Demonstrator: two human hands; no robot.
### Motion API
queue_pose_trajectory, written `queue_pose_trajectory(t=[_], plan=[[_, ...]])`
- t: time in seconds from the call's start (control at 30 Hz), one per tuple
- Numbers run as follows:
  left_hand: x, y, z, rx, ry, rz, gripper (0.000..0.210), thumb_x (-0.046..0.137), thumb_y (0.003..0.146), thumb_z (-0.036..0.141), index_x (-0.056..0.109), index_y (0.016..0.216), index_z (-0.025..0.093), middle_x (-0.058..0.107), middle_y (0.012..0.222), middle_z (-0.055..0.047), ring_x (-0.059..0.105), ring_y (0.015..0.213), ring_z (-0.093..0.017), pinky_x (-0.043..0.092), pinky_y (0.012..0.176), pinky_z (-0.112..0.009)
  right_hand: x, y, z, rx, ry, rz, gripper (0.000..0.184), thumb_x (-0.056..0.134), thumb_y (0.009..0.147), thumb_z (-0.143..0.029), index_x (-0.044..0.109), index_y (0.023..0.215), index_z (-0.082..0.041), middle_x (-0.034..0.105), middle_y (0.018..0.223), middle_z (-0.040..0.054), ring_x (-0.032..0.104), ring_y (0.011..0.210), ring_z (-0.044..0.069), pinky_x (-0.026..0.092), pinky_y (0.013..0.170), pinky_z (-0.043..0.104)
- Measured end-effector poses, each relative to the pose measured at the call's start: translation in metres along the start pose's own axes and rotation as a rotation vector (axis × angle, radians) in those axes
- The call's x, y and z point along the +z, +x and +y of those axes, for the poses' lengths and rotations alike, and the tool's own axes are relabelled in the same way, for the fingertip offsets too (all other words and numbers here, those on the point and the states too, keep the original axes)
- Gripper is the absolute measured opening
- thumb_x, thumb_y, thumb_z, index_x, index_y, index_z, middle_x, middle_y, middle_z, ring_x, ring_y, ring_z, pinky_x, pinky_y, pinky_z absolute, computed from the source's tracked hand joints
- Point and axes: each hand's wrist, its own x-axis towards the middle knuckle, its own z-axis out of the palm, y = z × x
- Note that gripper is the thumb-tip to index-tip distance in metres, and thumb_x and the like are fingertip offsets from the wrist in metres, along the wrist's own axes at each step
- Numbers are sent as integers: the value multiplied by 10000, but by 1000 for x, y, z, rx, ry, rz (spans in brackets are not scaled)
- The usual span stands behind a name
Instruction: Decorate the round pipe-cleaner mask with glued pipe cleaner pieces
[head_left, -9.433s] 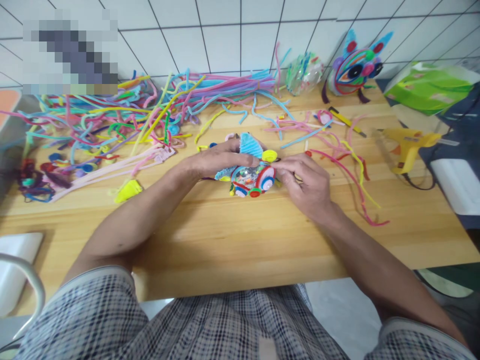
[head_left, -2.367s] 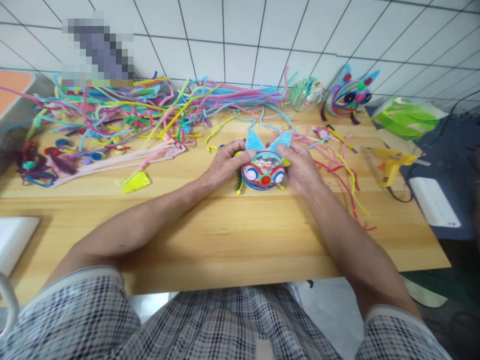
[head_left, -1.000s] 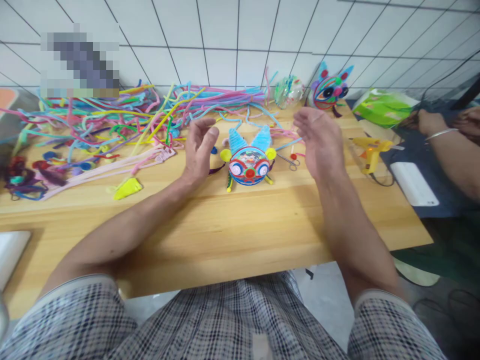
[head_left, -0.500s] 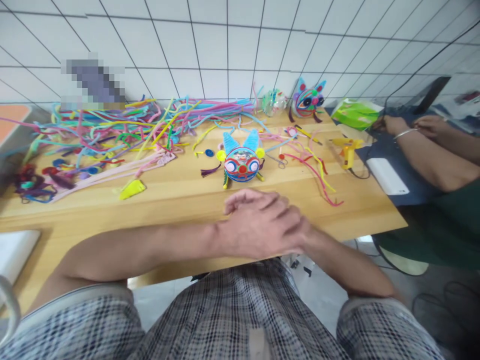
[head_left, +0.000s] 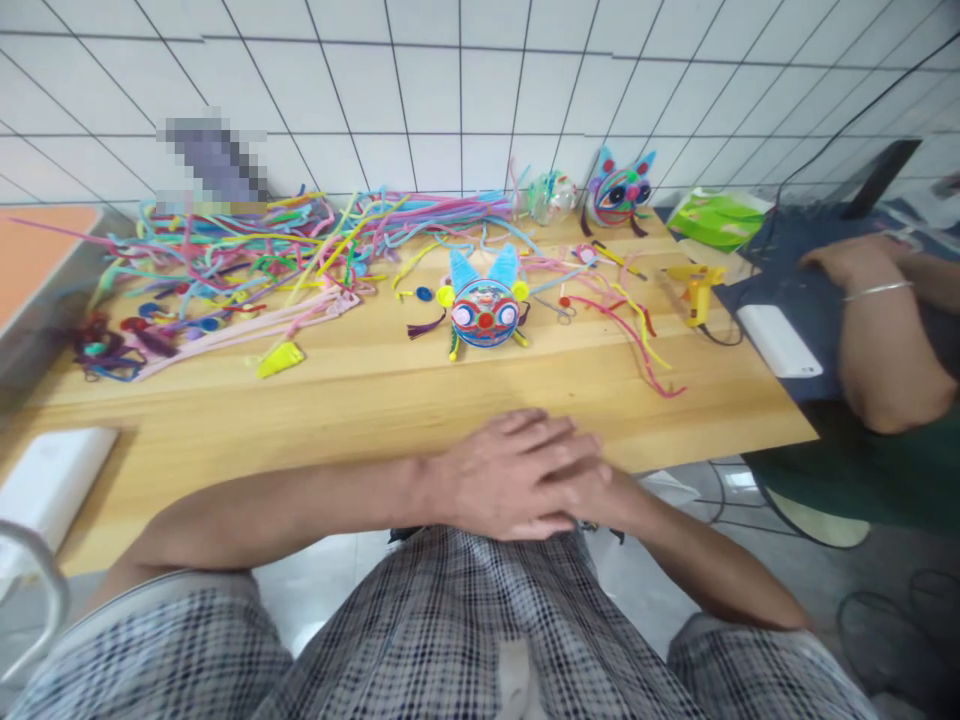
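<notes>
Left hand: laid flat, fingers loosely extended, over the right hand at the near edge of the light wooden tabletop; holds nothing. Right hand: mostly covered by the left, so its grip cannot be told.

Round multicoloured pipe-cleaner animal face with two blue ears: stands free on the tabletop, well apart from both hands, toward the tiled wall.

Loose heap of coloured pipe cleaners: spread across the far left of the tabletop.

Second pipe-cleaner animal face, purple and blue: against the wall.

Yellow glue gun: right of centre.

Another person's forearm with a silver bangle: at the right edge.
</notes>
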Motion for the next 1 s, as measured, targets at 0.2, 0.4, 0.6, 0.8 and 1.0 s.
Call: queue_pose_trajectory(t=[0.2,0.4,0.6,0.8,1.0], plan=[[18,-14,-4,-190,-151,-70,789,594,1298,709,628,1784,88,872,1560,-264,872,1410,-362,748,1199,-504,-12,-12,-2,-66,-29,-16,274,751,1183,-354,964,1345,-407,972,1247,54,927,1266,371,776,1164,629],[27,-48,-31,-283,-196,-66,498,562,1347,518,871,1276,134,921,1160,-151,898,1069,-288,768,1006,-440,-45,-6,49,79,-532,113,489,726,1207,-327,808,1675,-214,841,1707,210,814,1587,424,681,1341,683],[35,-50,-36,-239,-275,-36,430,598,1339,430,873,1194,133,911,1089,-125,860,1010,-267,733,999,-413,-75,3,99,192,-648,280,406,676,1215,-378,888,1530,-235,913,1568,210,871,1490,437,694,1311,724],[33,-45,-39,-226,-278,-79,345,647,1315,407,866,1298,141,933,1268,-162,883,1181,-306,736,1120,-462,-110,10,93,122,-543,572,284,719,1216,-478,942,1283,-316,981,1266,121,945,1182,359,763,1109,588],[39,-42,-35,-137,-485,4,396,676,1308,429,766,1545,125,872,1613,-194,782,1614,-358,659,1381,-530,-178,34,115,362,-322,948,292,824,1080,-649,863,1106,-361,955,1089,100,879,976,371,717,971,645]])
